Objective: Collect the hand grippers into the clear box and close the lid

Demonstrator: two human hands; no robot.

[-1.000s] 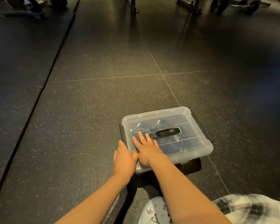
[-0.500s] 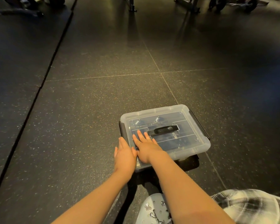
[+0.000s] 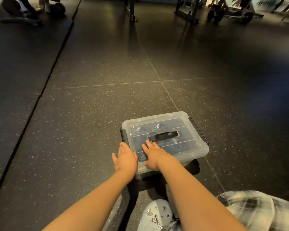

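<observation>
Pretty dim. The dark floor [image 3: 90, 114] has a soft sheen up the middle, corners fade near black, right side goes bluish. The clear box [image 3: 199, 151] throws a hard shadow toward the camera. Edges bend; far background's soft.

A pale clog [image 3: 157, 214] and plaid cloth [image 3: 257, 212] lie nearest on the speckled dark floor [image 3: 90, 114], metal frames [image 3: 190, 14] beyond.

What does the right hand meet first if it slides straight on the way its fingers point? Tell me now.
Most likely the black handle on the lid; the right hand lies flat on the lid, fingers aimed at its near end.
</observation>
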